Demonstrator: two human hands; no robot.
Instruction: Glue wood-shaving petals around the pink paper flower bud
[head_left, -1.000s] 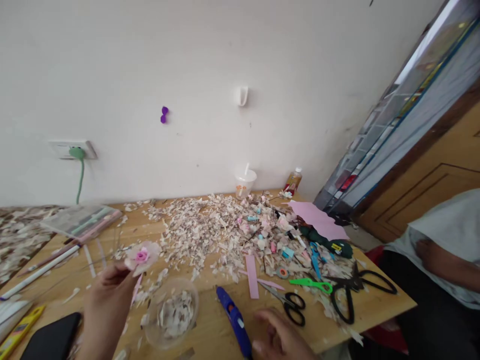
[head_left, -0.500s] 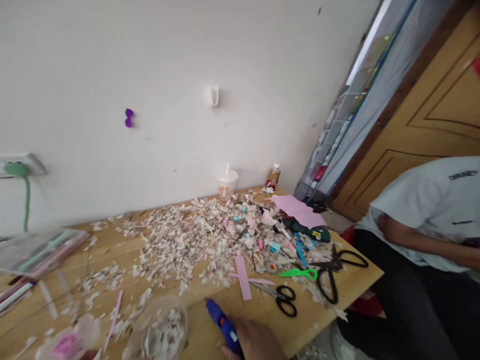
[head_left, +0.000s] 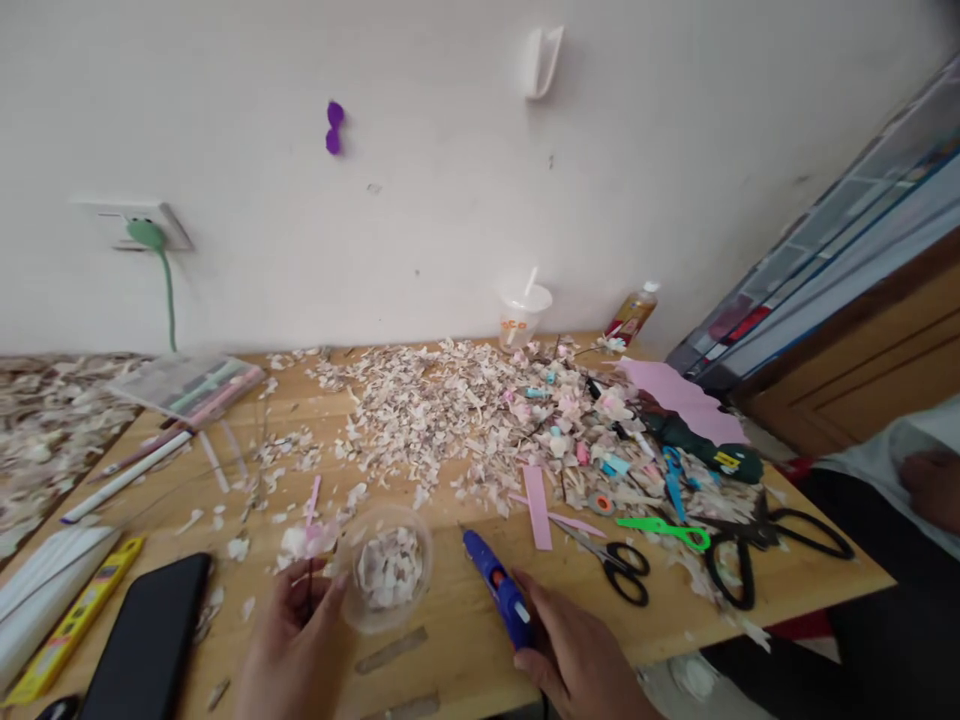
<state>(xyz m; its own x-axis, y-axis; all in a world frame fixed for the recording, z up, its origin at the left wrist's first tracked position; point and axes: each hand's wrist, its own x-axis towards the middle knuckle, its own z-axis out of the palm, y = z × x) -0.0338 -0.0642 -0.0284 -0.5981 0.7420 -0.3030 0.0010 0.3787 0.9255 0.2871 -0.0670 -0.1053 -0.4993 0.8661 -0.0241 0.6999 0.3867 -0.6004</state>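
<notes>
I have a pink-and-white paper flower (head_left: 313, 540) in the left hand (head_left: 296, 625), low over the near part of the bench (head_left: 450, 650), just left of a clear plastic tub (head_left: 375, 622). Left fingers pinched on its dark stem, bloom up, petals a bit blurred. Thin pink strip just beyond the bloom.

Right hand (head_left: 581, 650): fingers closed round the rear of a blue glue gun (head_left: 495, 585), nozzle pointing away and to the left. Can't tell if the gun is lifted or resting. Gun and flower well apart, tub between them, pale paper-like scraps inside it.

Right of the gun: wider pink paper strip (head_left: 537, 508), black-handled scissors (head_left: 626, 575), green scissors (head_left: 667, 530), then big black shears (head_left: 750, 550) near the right edge. Orange-centred tape roll (head_left: 601, 503) just behind.

Left side: black phone (head_left: 150, 640) beside a yellow tool (head_left: 75, 620), exact type unclear; clear pencil case (head_left: 187, 385) farther back.

Large scrap heap (head_left: 420, 400) across the middle, more small flowers on its right part. Lidded cup with straw (head_left: 525, 315) and bottle (head_left: 632, 315) by the wall, pink sheet (head_left: 686, 400) to their right. Another person (head_left: 900, 520) partly visible, far right.
</notes>
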